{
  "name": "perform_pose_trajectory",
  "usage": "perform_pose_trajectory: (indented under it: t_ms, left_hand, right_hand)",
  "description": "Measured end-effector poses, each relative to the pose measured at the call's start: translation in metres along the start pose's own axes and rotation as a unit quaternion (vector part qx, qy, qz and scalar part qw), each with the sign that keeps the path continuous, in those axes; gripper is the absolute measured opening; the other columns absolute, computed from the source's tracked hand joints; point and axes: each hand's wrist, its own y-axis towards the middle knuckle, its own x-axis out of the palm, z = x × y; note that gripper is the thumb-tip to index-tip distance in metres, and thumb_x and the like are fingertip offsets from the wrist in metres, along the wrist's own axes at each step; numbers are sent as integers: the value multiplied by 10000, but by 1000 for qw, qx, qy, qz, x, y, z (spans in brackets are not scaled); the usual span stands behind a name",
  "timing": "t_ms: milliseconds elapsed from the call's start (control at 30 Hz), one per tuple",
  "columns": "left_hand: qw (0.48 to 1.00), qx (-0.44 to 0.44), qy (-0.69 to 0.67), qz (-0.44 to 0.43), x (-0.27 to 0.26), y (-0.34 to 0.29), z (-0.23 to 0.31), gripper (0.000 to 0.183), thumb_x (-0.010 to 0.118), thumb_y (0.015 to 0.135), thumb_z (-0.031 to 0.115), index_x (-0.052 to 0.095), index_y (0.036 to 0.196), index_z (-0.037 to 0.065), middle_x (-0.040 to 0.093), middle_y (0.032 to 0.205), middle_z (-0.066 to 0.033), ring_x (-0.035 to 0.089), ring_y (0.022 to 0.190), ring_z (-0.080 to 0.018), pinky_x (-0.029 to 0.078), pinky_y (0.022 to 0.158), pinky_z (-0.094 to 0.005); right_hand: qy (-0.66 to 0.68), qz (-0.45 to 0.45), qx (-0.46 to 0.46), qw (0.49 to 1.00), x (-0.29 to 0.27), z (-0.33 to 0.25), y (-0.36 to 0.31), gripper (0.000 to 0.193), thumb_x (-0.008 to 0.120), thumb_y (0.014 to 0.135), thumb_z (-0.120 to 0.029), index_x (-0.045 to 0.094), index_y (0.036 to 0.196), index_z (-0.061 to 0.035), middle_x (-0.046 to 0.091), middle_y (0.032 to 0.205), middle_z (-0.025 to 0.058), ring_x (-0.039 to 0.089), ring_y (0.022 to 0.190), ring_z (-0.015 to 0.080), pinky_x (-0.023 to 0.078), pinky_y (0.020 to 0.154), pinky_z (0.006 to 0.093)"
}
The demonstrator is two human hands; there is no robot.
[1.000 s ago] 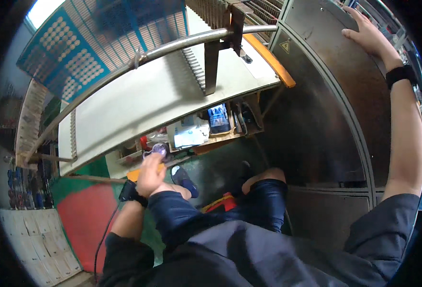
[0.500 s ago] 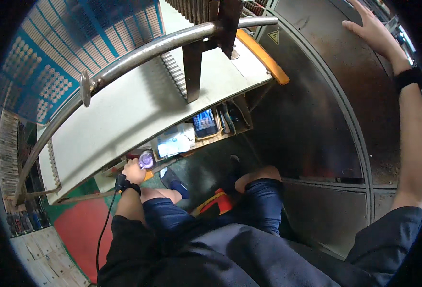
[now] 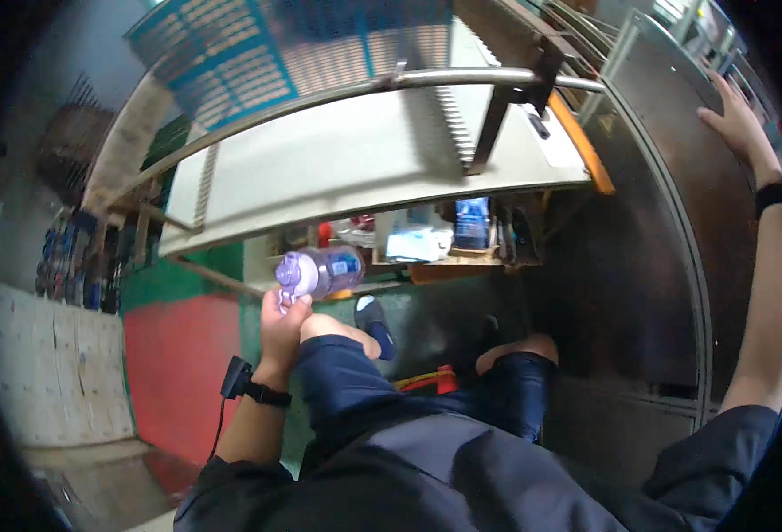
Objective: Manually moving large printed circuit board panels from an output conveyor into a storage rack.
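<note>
My left hand [image 3: 282, 321] is closed round the carrying loop of a clear water bottle [image 3: 336, 269] with a lilac lid. The bottle lies nearly sideways in the air, its lid to the left, just in front of the shelf [image 3: 378, 259] under the white worktable [image 3: 302, 146]. Far to the right, my right hand [image 3: 738, 124] is raised with its fingers stretched out by the upper edge of a dark metal cabinet [image 3: 626, 239]. It holds nothing; whether it touches the cabinet I cannot tell.
On the shelf are a device with a lit blue screen [image 3: 472, 222] and a pale plastic packet [image 3: 416, 245]. A bent metal pipe [image 3: 320, 104] and a blue perforated panel [image 3: 293, 53] stand over the table. An orange strip [image 3: 582, 146] edges its right end. Red flooring [image 3: 183, 372] lies left.
The view has swung left. My left hand has drawn the bottle out from beside the shelf, and its whole side now shows. My right hand stays raised by the cabinet.
</note>
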Motion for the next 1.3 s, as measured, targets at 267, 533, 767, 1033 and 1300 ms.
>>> perform_pose_trajectory:
  t_ms: [267,533,767,1033,1300]
  left_hand:
    - [989,104,-70,82,-12,0,35,262,728,907,164,477,895,89,501,802,15,464,692,-73,411,633,-239]
    - [990,78,-55,102,-14,8,50,271,723,915,154,461,878,95,477,769,29,440,633,-61,379,569,-223]
    - [994,37,-29,98,-19,15,58,210,761,884,175,563,892,104,555,802,36,490,650,-65,408,580,-241]
    - [990,108,87,15,-32,-31,66,242,778,848,137,540,873,95,554,820,34,500,741,-61,424,677,-237]
    - [876,372,241,-189,-24,-102,173,432,871,599,135,506,824,83,615,816,-79,606,713,-243,489,643,-320]
  right_hand:
    - [-1,25,-24,999,3,0,0,760,689,833,-245,362,1496,-68,439,1488,243,408,1397,360,332,1161,404]
    - [19,10,-4,1000,-2,-6,-7,770,676,827,-313,362,1494,-93,481,1422,296,472,1329,413,387,1118,423]
    - [3,45,-26,999,11,2,0,759,676,814,-356,393,1473,-107,534,1377,270,499,1306,392,404,1100,422]
    - [-4,20,-10,1000,2,-6,2,736,672,834,-349,406,1462,-74,510,1411,252,483,1323,380,388,1115,415]
    - [2,29,0,1000,6,3,1,729,648,843,-365,404,1474,-92,509,1414,257,487,1322,389,401,1110,431]
